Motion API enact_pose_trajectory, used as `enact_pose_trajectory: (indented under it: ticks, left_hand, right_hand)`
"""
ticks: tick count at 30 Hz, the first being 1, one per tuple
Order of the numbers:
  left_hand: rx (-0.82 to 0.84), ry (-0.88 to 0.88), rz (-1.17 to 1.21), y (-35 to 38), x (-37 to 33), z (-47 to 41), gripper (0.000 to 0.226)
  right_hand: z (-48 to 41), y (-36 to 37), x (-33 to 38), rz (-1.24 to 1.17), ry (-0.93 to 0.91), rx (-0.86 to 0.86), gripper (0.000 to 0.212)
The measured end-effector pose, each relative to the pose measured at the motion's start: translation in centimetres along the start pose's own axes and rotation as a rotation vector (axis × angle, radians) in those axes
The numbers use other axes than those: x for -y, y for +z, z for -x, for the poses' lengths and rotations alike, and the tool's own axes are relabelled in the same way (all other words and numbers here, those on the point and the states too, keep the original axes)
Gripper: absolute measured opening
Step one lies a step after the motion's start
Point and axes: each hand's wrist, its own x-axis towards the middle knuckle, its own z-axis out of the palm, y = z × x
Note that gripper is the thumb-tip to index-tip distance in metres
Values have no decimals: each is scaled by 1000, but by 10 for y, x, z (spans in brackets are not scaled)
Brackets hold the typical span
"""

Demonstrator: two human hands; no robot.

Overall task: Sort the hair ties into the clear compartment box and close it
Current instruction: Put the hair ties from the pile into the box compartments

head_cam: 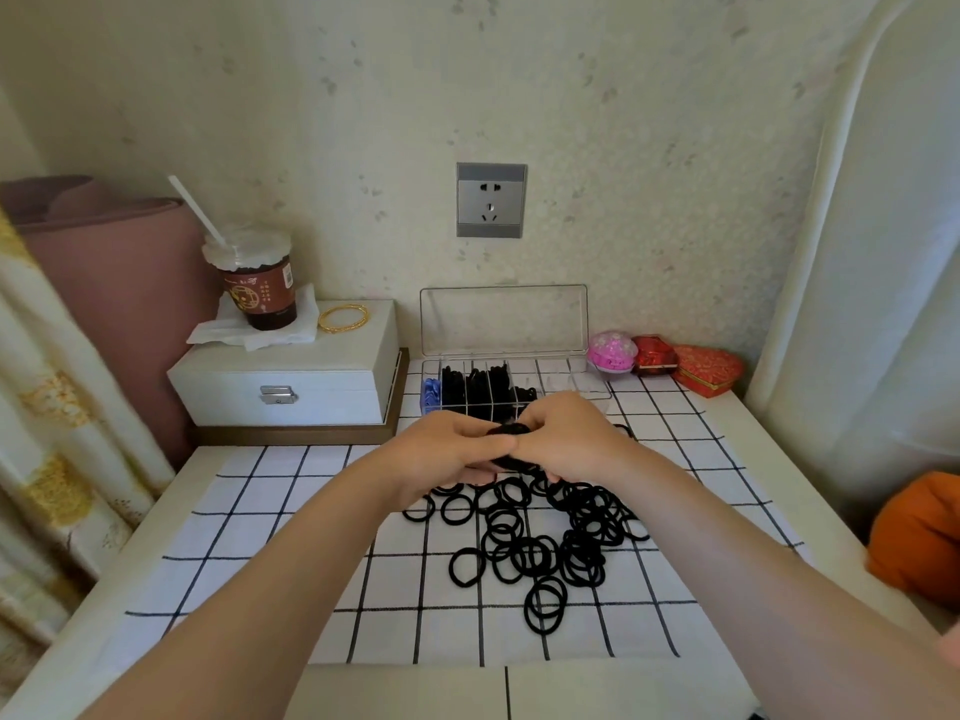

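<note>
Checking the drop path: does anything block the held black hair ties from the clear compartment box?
Nothing visible does. The left hand and right hand hold the bunch of black hair ties just before the clear plastic compartment box, its lid upright.

Black hair ties [540, 553], black-gridded white cloth [270, 537]

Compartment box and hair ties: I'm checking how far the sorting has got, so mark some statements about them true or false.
1. The compartment box has its lid raised. True.
2. Every compartment holds black ties. False: the rightmost ones look empty, and the leftmost holds a blue item.
3. The left hand and right hand together hold a bunch of black ties. True.
4. No ties lie on the checked cloth. False: a loose pile lies there.
</note>
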Motion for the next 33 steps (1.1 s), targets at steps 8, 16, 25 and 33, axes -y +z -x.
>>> enact_pose_trajectory:
  ticks: [8, 16, 25, 33]
  left_hand:
    - [-43, 14, -55, -4, 0, 2, 24]
    - [-68, 92, 28, -9, -6, 2, 23]
    - [-165, 75, 105, -13, -20, -6, 25]
    - [-286, 174, -176, -22, -34, -35, 28]
  right_hand:
    - [4, -6, -3, -100, -73, 148, 22]
    - [2, -10, -11, -658, 94, 288, 49]
    - [-1, -17, 0, -755, 49, 234, 30]
    - [-28, -37, 6, -582, 110, -17, 26]
